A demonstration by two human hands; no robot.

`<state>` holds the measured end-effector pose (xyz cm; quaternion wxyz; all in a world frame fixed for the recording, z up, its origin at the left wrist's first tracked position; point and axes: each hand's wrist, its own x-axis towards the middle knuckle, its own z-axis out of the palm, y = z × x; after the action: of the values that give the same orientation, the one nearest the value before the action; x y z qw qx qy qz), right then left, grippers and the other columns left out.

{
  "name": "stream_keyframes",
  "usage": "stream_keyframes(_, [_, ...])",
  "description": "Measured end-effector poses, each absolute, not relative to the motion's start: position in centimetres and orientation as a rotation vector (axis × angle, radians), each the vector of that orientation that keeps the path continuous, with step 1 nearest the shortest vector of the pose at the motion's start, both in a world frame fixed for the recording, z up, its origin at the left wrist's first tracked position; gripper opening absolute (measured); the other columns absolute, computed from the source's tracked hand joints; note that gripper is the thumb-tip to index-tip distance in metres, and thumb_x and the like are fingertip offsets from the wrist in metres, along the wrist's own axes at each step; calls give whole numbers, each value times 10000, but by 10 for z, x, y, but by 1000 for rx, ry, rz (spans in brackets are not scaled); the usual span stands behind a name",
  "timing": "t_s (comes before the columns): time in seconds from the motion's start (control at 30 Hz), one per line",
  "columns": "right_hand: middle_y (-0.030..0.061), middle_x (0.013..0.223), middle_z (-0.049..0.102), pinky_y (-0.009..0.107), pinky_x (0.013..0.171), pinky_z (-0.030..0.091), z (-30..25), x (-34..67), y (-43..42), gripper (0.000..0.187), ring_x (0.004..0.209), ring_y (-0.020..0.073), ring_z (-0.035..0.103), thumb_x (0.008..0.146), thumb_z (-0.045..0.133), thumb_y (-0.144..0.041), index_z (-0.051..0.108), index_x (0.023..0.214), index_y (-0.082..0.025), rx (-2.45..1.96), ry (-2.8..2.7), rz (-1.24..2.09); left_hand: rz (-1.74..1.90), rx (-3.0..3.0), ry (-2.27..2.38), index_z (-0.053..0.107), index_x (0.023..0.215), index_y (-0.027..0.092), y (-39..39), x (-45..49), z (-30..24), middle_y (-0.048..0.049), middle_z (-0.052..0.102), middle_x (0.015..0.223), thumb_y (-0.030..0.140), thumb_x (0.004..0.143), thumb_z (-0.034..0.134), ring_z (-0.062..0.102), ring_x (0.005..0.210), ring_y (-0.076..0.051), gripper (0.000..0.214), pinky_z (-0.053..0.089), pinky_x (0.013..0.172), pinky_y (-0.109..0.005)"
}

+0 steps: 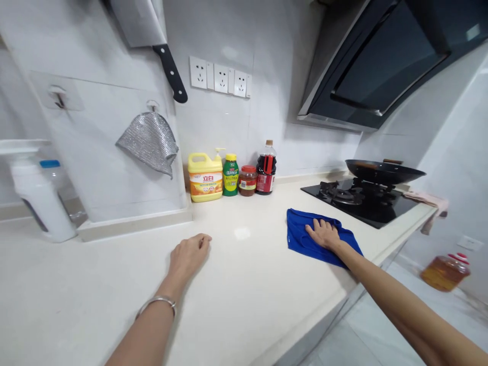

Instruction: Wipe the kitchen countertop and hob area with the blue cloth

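My right hand (323,234) lies palm down on a blue cloth (301,231), pressing it against the white countertop (244,284). Its fingers are spread and the thumb points left. The cloth is partly folded, near the stove's front left corner. Further left, my left hand (189,254) rests on the countertop, its fingers curled into a loose fist with nothing visible in them. A metal bangle (156,303) circles that wrist. Behind the hands, a yellow detergent jug (206,178), a green bottle (231,175), a red-lidded jar (247,181) and a dark sauce bottle (266,170) stand along the wall.
On the right is a black gas stove (366,203) bearing a wok (385,173), beneath a range hood (385,61). A cleaver (171,71) and a silver mesh cloth (150,140) hang at left. A white bottle (41,198) stands far left; an oil jug (446,272) sits on the floor.
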<state>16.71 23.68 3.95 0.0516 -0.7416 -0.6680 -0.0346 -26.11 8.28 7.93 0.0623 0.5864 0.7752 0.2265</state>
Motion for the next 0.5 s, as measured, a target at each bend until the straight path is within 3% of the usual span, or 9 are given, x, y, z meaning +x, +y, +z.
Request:
stream_keyframes(0.2, [285, 1414, 475, 600, 1098, 254, 49, 101, 278, 721, 1338, 432, 427, 958, 257, -550, 447, 1425, -36, -2287, -1955, -62, 588, 1806, 2397, 707, 1105, 329, 86, -257, 82, -71, 748, 1086, 379, 946, 306, 663, 1044, -313, 435, 464, 850, -403])
stream_keyframes(0.5, [302, 1540, 331, 575, 1140, 191, 60, -60, 298, 773, 1424, 431, 308, 960, 258, -529, 327, 1503, 16, -1880, -2326, 50, 469, 1881, 2518, 643, 1118, 286, 84, -247, 79, -98, 747, 923, 332, 972, 317, 700, 915, -291, 360, 467, 794, -382])
